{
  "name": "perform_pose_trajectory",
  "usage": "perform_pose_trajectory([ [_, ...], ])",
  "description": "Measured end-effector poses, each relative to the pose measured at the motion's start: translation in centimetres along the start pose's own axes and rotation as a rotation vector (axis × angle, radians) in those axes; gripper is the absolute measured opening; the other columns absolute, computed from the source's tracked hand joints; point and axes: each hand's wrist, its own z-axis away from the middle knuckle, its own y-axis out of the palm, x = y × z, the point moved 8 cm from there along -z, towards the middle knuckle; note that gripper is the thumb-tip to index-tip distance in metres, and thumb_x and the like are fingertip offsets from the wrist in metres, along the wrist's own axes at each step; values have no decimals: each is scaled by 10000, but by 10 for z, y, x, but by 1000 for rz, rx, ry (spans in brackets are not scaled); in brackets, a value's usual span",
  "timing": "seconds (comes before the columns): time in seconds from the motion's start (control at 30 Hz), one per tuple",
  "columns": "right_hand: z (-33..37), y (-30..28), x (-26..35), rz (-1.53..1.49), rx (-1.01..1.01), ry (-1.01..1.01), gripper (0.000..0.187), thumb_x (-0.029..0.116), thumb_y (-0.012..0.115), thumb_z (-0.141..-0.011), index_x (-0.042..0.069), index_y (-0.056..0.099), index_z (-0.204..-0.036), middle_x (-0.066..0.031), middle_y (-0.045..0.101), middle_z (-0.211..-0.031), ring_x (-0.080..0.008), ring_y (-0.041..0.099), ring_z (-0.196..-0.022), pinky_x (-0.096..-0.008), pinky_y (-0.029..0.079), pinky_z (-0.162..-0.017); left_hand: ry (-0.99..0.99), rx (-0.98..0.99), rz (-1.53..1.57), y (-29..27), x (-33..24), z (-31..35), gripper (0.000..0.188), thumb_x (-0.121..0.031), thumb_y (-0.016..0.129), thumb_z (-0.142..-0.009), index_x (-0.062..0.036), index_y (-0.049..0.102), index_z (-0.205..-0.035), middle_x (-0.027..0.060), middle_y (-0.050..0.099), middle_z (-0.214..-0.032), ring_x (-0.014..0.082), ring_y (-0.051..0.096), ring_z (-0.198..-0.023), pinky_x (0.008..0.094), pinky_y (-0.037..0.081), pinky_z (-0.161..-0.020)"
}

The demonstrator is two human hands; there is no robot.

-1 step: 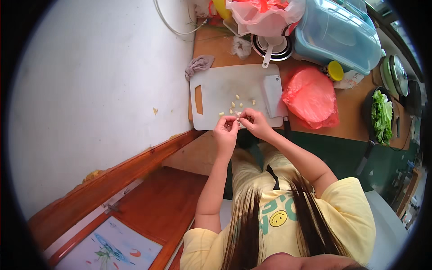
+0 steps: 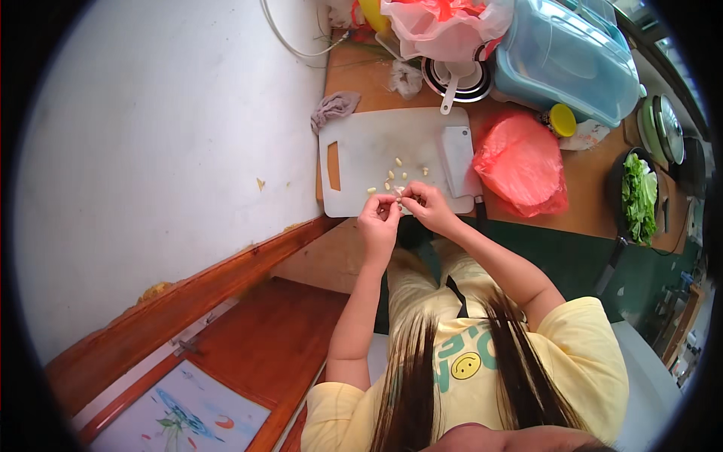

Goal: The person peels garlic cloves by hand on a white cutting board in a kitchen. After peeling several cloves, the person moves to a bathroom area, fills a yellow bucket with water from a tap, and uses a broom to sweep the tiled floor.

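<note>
Together at near edge of white cutting board [image 2: 369, 151]: left hand [image 2: 379, 221] and right hand [image 2: 429, 207], fingertips pinched on one small garlic clove [image 2: 400, 193] held between them. More peeled cloves [image 2: 397, 162] scattered mid-board. Cleaver [image 2: 458, 157] flat along board's right edge. Red plastic bag [image 2: 521, 162] just beside it on wooden counter [image 2: 587, 203]. Grey rag [image 2: 334, 106] at board's far left corner.

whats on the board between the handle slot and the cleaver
In the head view, small pale garlic cloves lie scattered on the white cutting board between its slot and the cleaver.
</note>
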Motion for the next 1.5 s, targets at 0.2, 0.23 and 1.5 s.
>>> perform_pose_trajectory([
  [0.2,0,6,4,-8,76,-2,102,82,577,-758,-13,542,-740,-4,495,-621,-52,408,-545,-222,336,-476,39,-37,-18,-5,0,6,60,59,528,-789,27,527,-840,50,568,-769,80,558,-670,210,501,-589],
  [0.23,0,7,5,-14,87,-1,104,82,577,-758,-12,541,-736,-2,494,-621,-49,405,-545,-221,334,-475,27,-36,30,-5,0,7,61,61,527,-788,28,528,-839,53,570,-769,83,561,-669,211,501,-588],
  [1.5,89,422,-66,2,680,429,147,129,546,-819,43,534,-700,33,433,-542,-41,370,-459,-188,256,-410,-111,-557,639,-378,121,203,148,-17,479,-837,26,561,-952,90,595,-916,155,596,-785,268,503,-714],
])
